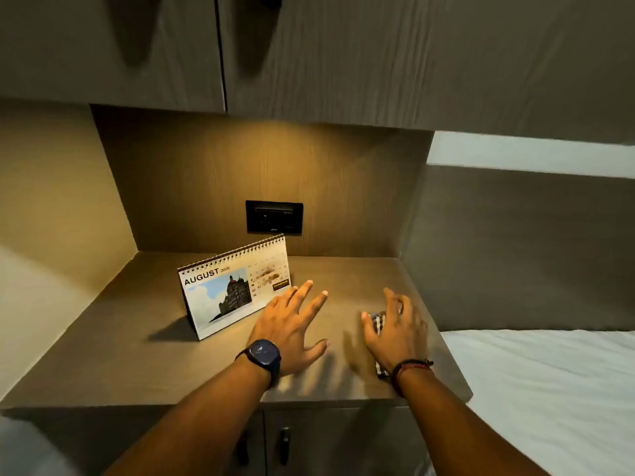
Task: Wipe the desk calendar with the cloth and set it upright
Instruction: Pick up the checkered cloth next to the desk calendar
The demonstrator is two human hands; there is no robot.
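Observation:
The desk calendar (220, 297) stands upright on the wooden desk (137, 355), slightly left of centre, showing an August page with a building photo. A brownish smudge (266, 273) marks its date grid. My left hand (288, 324), wearing a dark watch, hovers open with fingers spread just right of the calendar's lower corner, not touching it. My right hand (398, 334) lies over a checkered cloth (377, 322) on the desk's right side, thumb and fingers curled around it. Most of the cloth is hidden under the palm.
A black wall socket (274, 217) sits in the back panel behind the calendar. Overhead cabinets (309, 56) hang above the niche. A white bed (549, 389) adjoins the desk's right edge. Cabinet doors with dark handles (284, 444) are below the desk front.

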